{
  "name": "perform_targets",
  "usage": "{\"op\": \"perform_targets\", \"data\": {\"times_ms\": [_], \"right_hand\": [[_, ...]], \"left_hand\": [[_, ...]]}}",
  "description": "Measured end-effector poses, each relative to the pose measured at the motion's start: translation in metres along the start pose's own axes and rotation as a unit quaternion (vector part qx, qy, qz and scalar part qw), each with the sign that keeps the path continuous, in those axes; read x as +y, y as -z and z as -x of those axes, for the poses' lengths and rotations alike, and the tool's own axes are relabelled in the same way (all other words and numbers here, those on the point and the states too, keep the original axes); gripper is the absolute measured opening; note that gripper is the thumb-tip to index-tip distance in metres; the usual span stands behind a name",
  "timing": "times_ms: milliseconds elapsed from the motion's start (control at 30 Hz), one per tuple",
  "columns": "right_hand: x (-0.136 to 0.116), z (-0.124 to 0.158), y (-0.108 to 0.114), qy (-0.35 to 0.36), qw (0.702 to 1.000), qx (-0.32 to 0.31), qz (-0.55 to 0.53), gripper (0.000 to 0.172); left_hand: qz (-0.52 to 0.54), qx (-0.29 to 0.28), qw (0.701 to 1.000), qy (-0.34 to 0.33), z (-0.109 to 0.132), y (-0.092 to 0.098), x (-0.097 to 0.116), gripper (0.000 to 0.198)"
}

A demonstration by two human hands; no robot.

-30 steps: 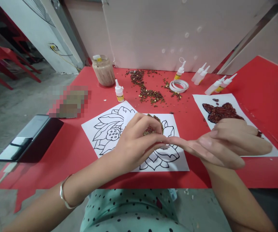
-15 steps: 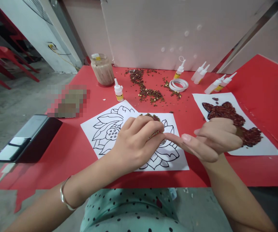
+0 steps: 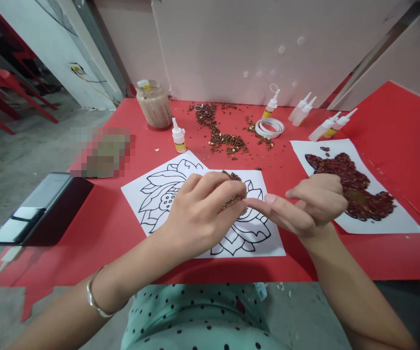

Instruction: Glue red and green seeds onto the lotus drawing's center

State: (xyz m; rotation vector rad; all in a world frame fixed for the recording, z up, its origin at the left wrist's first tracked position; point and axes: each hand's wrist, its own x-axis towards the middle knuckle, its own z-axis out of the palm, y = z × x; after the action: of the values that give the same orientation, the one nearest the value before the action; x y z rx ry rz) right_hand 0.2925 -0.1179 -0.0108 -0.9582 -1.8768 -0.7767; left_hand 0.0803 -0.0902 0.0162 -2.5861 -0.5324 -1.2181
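My left hand (image 3: 202, 209) hovers over the front sheet with a flower outline (image 3: 251, 238), its fingers bent and thumb drawn toward the index finger; anything pinched there is hidden. Small brown-green beans (image 3: 233, 177) show behind and between those fingers, covering part of the drawing. From the right comes my right hand (image 3: 304, 206), index finger stretched so its tip meets the left fingertips, the other fingers curled and nothing visible held. A second flower drawing (image 3: 151, 187) lies partly under the first sheet and my left hand.
Loose beans (image 3: 228, 141) are scattered at the back beside a white tape roll (image 3: 269, 128). A glue bottle (image 3: 178, 137) stands near a cloudy jar (image 3: 155, 107); several more bottles are back right. A sheet covered in dark red seeds (image 3: 356, 182) lies right. A phone-like device (image 3: 42, 209) sits left.
My right hand has shifted slightly left and its curled fingers have moved off the seed-covered sheet. My left hand has stayed nearly in place, fingertips still touching the right index finger.
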Motion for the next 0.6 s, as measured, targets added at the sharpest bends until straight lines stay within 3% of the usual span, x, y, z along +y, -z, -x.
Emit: {"op": "perform_targets", "data": {"times_ms": [167,600], "right_hand": [[-0.001,-0.009,-0.003,0.115,0.992,0.053,0.004,0.028],[-0.009,-0.013,-0.009,0.115,0.993,0.006,0.034,0.019]], "left_hand": [[-0.012,-0.010,1.000,-0.008,0.001,-0.001,-0.001,0.007],[-0.081,-0.048,0.993,-0.071,-0.001,-0.001,0.002,0.014]]}}
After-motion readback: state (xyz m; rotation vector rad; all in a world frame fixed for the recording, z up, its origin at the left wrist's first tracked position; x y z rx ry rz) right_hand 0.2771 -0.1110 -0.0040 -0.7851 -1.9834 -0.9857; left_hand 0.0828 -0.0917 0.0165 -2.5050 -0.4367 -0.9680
